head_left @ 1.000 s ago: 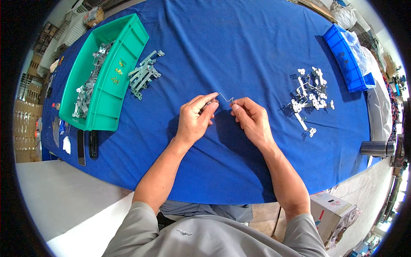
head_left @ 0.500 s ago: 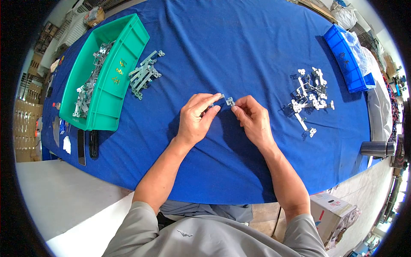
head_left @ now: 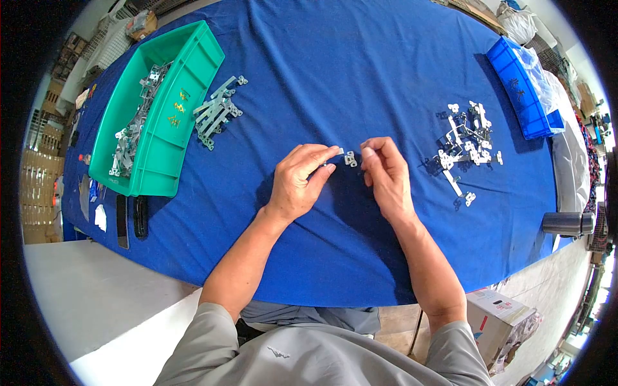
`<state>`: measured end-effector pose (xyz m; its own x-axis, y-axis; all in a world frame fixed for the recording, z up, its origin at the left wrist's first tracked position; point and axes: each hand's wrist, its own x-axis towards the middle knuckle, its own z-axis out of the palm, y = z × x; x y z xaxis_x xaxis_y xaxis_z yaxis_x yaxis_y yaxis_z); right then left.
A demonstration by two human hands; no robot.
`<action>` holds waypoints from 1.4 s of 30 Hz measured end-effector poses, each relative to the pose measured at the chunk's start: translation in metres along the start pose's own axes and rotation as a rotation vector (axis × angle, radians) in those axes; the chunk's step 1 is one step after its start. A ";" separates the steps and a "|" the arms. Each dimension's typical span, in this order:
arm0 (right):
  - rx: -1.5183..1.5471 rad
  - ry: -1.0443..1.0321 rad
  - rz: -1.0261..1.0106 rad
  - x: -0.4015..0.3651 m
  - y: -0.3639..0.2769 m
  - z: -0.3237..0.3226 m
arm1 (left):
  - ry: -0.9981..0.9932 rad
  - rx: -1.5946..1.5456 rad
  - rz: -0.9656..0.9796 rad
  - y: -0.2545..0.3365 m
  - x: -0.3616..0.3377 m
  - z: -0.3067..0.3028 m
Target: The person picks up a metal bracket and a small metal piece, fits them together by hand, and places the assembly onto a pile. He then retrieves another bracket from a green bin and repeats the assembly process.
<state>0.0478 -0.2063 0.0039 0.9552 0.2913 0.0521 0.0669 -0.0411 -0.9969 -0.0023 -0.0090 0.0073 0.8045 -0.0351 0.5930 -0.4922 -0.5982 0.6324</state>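
Note:
Over the middle of the blue cloth, my left hand (head_left: 297, 177) pinches a small metal bracket (head_left: 350, 159) between thumb and fingers. Its pale end with holes sticks out to the right of the fingertips; the rest is hidden by the hand. A short gap to the right is my right hand (head_left: 388, 174), thumb and forefinger pressed together, apart from the bracket. Whether those fingers hold something small cannot be seen.
Similar metal brackets lie in a heap (head_left: 219, 112) at left and another heap (head_left: 467, 145) at right. More fill a green bin (head_left: 164, 154). A blue bin (head_left: 524, 96) stands at far right, near a steel flask (head_left: 568, 223). A dark phone-like object (head_left: 140, 217) lies below the green bin.
My right hand has drawn away from the bracket's end, a little up and to the right. The bracket has turned slightly in my left hand, which stays nearly in place.

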 end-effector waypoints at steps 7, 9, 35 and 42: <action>-0.039 -0.145 0.121 -0.004 -0.008 0.002 | 0.066 -0.243 -0.398 0.002 -0.006 0.000; -0.058 -0.152 0.090 -0.004 -0.006 0.003 | 0.074 -0.249 -0.393 0.004 -0.005 0.001; -0.260 -0.072 -0.145 0.001 0.009 0.001 | -0.015 -0.044 -0.078 0.003 -0.001 -0.002; 0.080 -0.013 0.097 -0.001 -0.007 0.002 | 0.039 -0.138 -0.338 0.006 -0.003 -0.003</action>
<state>0.0461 -0.2042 0.0111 0.9522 0.3020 -0.0453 -0.0495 0.0064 -0.9988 -0.0089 -0.0102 0.0103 0.9176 0.1782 0.3554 -0.2428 -0.4568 0.8558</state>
